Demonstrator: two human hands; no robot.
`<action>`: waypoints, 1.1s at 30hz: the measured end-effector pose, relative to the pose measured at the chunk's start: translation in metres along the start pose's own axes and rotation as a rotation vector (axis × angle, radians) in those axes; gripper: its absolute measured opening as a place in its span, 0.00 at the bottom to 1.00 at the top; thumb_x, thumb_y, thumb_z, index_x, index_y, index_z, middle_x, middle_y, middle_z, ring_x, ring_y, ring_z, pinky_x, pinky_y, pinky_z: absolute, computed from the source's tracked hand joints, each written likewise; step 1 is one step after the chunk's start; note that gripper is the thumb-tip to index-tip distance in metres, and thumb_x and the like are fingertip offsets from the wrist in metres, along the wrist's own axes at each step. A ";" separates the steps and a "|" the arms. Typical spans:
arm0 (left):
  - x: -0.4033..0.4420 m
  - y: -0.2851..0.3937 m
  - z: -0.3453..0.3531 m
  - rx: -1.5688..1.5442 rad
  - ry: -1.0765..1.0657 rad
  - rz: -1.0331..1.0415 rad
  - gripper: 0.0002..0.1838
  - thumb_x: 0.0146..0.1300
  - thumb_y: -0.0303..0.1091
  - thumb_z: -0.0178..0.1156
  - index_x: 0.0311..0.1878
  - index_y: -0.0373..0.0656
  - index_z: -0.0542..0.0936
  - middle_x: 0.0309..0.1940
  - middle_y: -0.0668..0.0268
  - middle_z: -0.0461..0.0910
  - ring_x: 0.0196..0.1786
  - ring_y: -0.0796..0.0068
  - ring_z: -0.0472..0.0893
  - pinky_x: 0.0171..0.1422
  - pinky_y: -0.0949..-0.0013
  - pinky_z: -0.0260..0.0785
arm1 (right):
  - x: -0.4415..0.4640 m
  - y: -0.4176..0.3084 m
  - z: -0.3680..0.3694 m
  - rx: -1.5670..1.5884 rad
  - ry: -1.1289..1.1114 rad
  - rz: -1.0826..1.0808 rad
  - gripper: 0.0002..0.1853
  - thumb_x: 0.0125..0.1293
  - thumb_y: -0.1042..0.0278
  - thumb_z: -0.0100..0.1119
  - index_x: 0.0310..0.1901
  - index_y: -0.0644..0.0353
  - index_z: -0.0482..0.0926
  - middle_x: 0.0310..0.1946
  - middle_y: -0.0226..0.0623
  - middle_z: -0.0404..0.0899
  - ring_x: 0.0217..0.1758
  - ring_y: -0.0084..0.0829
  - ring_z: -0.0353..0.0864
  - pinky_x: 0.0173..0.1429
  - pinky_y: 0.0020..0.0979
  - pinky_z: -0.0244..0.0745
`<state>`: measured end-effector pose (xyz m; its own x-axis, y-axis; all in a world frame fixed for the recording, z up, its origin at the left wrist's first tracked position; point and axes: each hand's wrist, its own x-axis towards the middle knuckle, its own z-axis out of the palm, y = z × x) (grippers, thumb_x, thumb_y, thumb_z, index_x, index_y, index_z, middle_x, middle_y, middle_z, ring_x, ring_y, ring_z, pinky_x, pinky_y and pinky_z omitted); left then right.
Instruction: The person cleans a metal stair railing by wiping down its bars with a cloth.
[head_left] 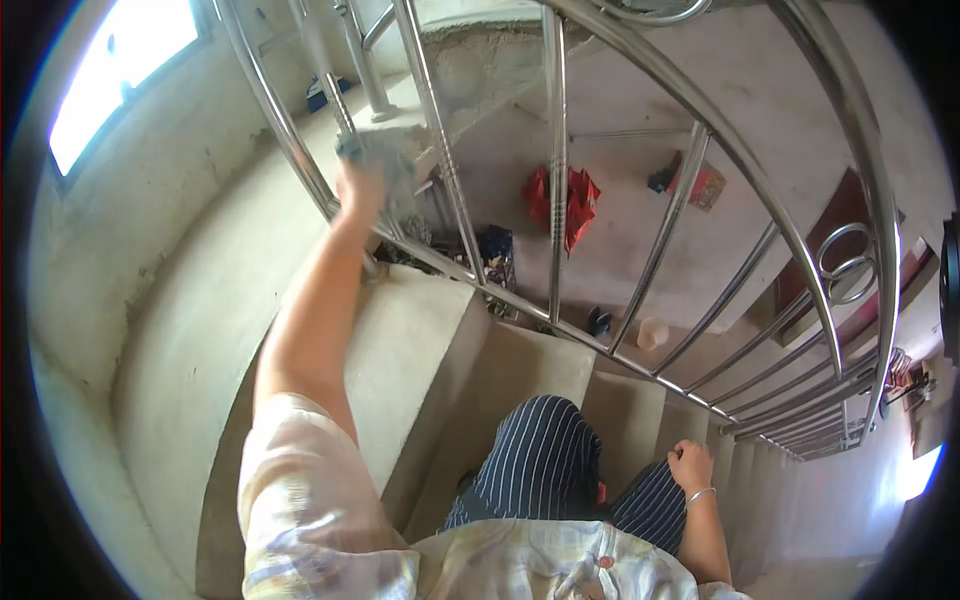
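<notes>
My left hand point(362, 188) reaches up and forward to the railing, closed around an upright metal bar point(335, 98) with a grey-green cloth point(350, 148). Motion blurs the hand and cloth, so the exact grip is unclear. The cloth shows above the fingers, and a smeared part of it hangs to the right. My right hand point(692, 467), with a bracelet at the wrist, rests on my striped trouser knee point(640, 510). Its fingers are loosely curled, and I see nothing in them.
A shiny curved handrail point(680, 80) sweeps to the right above several balusters. Concrete steps point(410, 335) descend rightward beneath me. Through the bars, a red bundle point(570, 205) and a pale container point(653, 333) lie on the lower floor. A bright window point(130, 70) is upper left.
</notes>
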<state>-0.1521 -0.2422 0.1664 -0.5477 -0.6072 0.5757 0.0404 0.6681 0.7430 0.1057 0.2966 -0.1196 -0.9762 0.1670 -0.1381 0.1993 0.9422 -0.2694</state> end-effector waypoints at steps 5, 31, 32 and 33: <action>0.067 0.077 -0.045 -0.198 0.008 0.144 0.25 0.51 0.44 0.62 0.48 0.39 0.69 0.42 0.51 0.76 0.46 0.53 0.76 0.51 0.59 0.66 | -0.002 -0.010 -0.007 0.001 -0.013 0.016 0.08 0.49 0.64 0.59 0.29 0.58 0.79 0.32 0.41 0.79 0.42 0.42 0.74 0.48 0.40 0.69; -0.016 -0.077 -0.018 0.905 -0.147 0.473 0.18 0.49 0.23 0.54 0.45 0.50 0.76 0.47 0.59 0.69 0.53 0.56 0.66 0.55 0.60 0.65 | -0.005 -0.011 -0.006 -0.047 -0.018 0.024 0.09 0.50 0.61 0.58 0.31 0.54 0.80 0.34 0.36 0.78 0.44 0.38 0.74 0.49 0.42 0.67; -0.028 -0.074 -0.012 0.893 -0.158 0.471 0.18 0.48 0.24 0.54 0.45 0.49 0.75 0.47 0.60 0.69 0.53 0.56 0.66 0.55 0.60 0.64 | -0.006 -0.009 -0.006 -0.047 -0.023 0.033 0.09 0.50 0.61 0.58 0.31 0.54 0.80 0.34 0.36 0.78 0.44 0.38 0.74 0.49 0.42 0.67; -0.040 -0.069 -0.008 0.885 -0.170 0.469 0.18 0.48 0.25 0.55 0.46 0.49 0.75 0.47 0.60 0.69 0.53 0.56 0.66 0.55 0.59 0.63 | -0.007 -0.008 -0.007 -0.045 -0.011 0.022 0.09 0.50 0.61 0.57 0.31 0.55 0.79 0.34 0.36 0.78 0.44 0.38 0.74 0.49 0.42 0.67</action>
<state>-0.1258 -0.2676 0.0945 -0.7499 -0.1784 0.6371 -0.3134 0.9438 -0.1046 0.1099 0.2894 -0.1101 -0.9706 0.1852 -0.1539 0.2167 0.9504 -0.2231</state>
